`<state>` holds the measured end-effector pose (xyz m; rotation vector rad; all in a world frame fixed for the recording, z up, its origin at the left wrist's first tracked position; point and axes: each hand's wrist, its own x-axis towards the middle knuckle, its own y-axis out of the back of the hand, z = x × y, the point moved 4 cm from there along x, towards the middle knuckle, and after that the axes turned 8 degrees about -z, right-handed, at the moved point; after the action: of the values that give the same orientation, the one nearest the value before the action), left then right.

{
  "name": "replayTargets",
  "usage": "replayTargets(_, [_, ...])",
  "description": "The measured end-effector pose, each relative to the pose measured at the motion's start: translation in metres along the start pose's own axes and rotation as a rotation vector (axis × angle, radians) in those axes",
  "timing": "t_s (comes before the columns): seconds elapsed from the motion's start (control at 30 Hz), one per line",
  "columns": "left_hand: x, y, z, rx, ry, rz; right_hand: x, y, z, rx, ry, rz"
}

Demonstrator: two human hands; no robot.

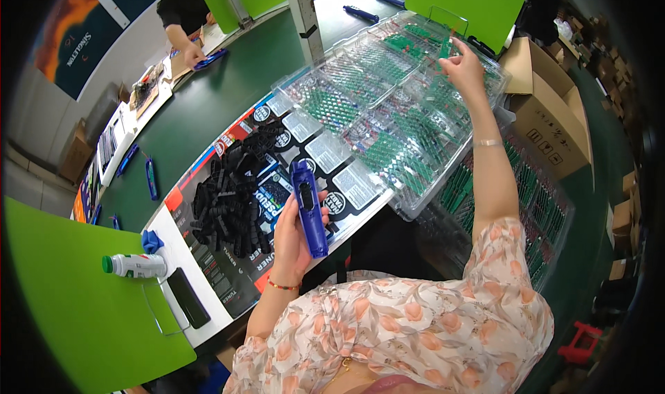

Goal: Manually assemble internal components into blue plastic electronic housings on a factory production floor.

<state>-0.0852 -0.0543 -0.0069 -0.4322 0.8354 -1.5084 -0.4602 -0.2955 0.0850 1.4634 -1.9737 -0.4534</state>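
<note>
My left hand (289, 236) is wrapped round a long blue plastic housing (316, 226), which has an oval opening and is held nearly upright above the near edge of the bench. Out at the far right, my right hand (465, 68) pinches a small green circuit board (445, 48) between thumb and fingers. Beneath it lies a clear plastic tray (400, 201) divided into compartments, with many green circuit boards in slanting rows. A heap of small black plastic parts (232, 203) lies on the printed mat, left of the housing.
A second clear tray of boards (554, 238) sits lower right, near an open cardboard box (551, 110). Green partitions (83, 290) border the bench. A white bottle (138, 266) and a dark phone (187, 297) lie at left. Across the green table, a co-worker's hand (191, 53) holds a blue housing.
</note>
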Motion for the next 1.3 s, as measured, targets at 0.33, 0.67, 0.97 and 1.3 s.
replayTargets(0.33, [-0.008,0.003,-0.009,-0.152,0.045,-0.188,-0.213,-0.090,-0.119,0.975,0.021,-0.515])
replayTargets(0.67, [-0.010,0.011,-0.002,-0.089,-0.015,-0.162,-0.242,-0.117,-0.139,0.917,0.095,-0.724])
replayTargets(0.97, [-0.012,0.006,-0.001,-0.085,-0.035,-0.275,-0.254,-0.128,-0.138,0.930,0.055,-0.699])
replayTargets(1.3, [-0.012,0.009,-0.003,-0.006,-0.060,-0.279,-0.252,-0.134,-0.137,0.912,-0.005,-0.792])
